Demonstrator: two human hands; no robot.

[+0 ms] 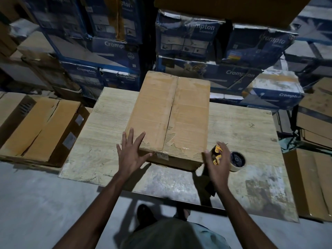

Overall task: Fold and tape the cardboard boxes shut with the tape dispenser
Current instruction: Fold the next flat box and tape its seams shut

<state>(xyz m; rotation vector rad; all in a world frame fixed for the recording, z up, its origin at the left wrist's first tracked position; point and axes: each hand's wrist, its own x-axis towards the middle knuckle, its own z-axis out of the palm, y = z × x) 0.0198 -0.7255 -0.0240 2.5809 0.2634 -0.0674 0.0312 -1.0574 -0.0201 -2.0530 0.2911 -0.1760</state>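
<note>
A closed brown cardboard box [170, 119], its two top flaps meeting along a centre seam with clear tape at the near end, sits in the middle of a pale wood-grain surface [242, 126]. The left hand [130, 155] rests at the box's 7 o'clock corner, its fingers [130, 135] spread wide and straight on the lid. At the box's 5 o'clock corner, a yellow-and-black tape dispenser with a clear roll [238, 159] lies on the surface. The right hand [218, 169] is over its yellow part with fingers loosely curved; whether they grip it cannot be told. Blue printed cartons [239, 74] are stacked at 12 o'clock, and plain brown boxes [41, 126] lie at 9 o'clock.
</note>
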